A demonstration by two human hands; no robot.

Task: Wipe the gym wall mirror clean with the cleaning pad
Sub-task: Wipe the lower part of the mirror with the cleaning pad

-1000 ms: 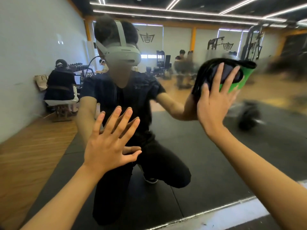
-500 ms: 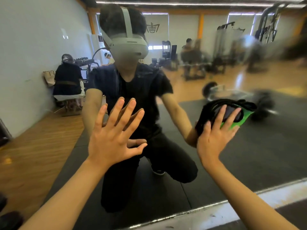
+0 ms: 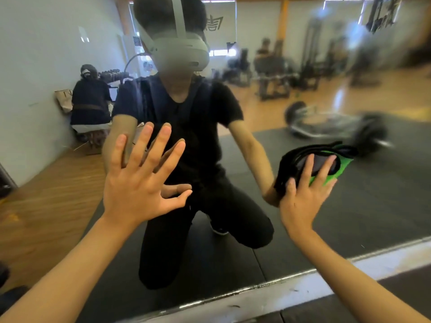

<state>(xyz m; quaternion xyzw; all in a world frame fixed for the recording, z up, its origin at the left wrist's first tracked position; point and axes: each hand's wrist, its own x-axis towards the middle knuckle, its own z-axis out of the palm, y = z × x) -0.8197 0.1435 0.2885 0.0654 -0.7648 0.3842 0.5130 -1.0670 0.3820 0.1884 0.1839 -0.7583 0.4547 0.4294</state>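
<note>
The wall mirror [image 3: 349,217] fills the head view and reflects a kneeling person with a headset. My left hand [image 3: 140,180] lies flat on the glass at centre left, fingers spread and straight. My right hand [image 3: 305,192] presses the cleaning pad [image 3: 335,157], black with a green edge, against the low right part of the glass. Its fingers lie straight over the pad's back. The upper right of the mirror looks hazy and smeared.
The mirror's bottom edge runs along a pale strip of wall base [image 3: 268,299] above the dark mat floor. Reflected behind are a seated person [image 3: 91,101], a barbell [image 3: 335,127], gym machines and a wooden floor.
My right hand has slid the pad down the glass from the upper right to the lower right. My left hand has stayed pressed on the mirror. The view has tipped downward.
</note>
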